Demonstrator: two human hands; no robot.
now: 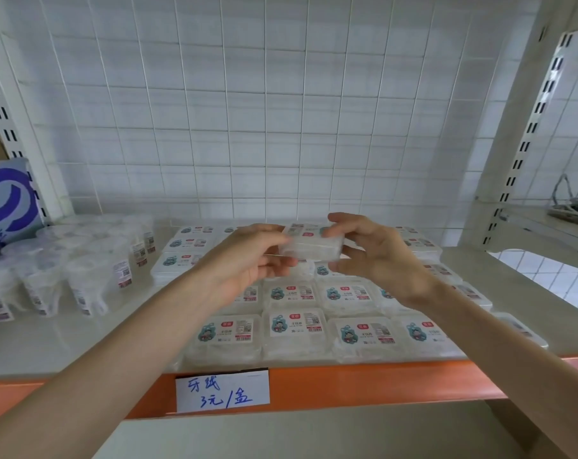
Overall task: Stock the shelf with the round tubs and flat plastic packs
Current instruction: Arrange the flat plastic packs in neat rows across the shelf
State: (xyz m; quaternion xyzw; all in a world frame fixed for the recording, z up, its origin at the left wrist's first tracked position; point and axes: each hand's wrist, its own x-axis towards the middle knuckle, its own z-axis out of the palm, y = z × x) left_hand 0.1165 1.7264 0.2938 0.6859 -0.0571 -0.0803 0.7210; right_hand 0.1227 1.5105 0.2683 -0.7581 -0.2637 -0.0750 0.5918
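While the flat clear plastic pack (309, 250) hangs above the middle of the beige shelf (82, 346), the left hand (244, 263) and right hand (380, 256) pinch its ends between curled fingers; translucent round tubs (82, 270) stand near the left edge.

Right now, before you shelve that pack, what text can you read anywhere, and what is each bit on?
"牙线 3元/盒": handwritten paper tag on the orange shelf edge.
"30": labels of the flat packs; their other print is blurred.
Held pack, in left hand and right hand: label blurred.
Round tubs: labels too small.
Blue box: no readable text.
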